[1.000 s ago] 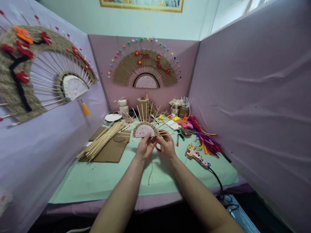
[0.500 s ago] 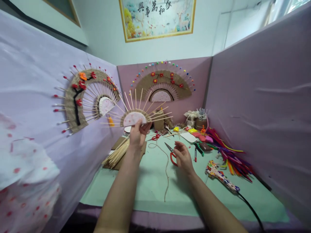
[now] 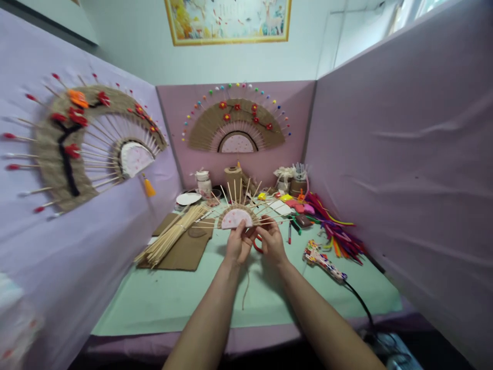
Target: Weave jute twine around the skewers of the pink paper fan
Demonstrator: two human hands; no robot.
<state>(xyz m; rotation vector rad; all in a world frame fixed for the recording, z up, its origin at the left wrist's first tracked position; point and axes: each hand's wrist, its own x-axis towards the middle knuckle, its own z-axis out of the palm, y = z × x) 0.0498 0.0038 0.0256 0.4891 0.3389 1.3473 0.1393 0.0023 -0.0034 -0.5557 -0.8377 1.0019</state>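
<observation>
My left hand (image 3: 239, 245) grips a small half-round fan frame (image 3: 233, 218) by its lower edge, thumb on the front. The frame has a white, pink-speckled centre, a twine-wrapped rim and thin bamboo sticks (image 3: 241, 191) spreading outward. At its lower right corner, my right hand (image 3: 272, 241) pinches the edge with curled fingers; the fingertips are partly hidden. Behind and between my hands shows a red scissor handle (image 3: 258, 243), the blades hidden. A length of twine (image 3: 246, 290) lies on the table below my hands.
A bundle of bamboo sticks (image 3: 173, 236) lies on cardboard (image 3: 192, 252) at left. At right are a patterned glue gun (image 3: 325, 264) with a black cord and colourful pipe cleaners (image 3: 339, 226). Decorated fans (image 3: 234, 121) hang on the panels. Jars and a twine roll (image 3: 232, 177) stand behind.
The fan frame has come lower and nearer the table in my left hand. My right hand has moved left from the scissors to the frame's right corner. The view has shifted.
</observation>
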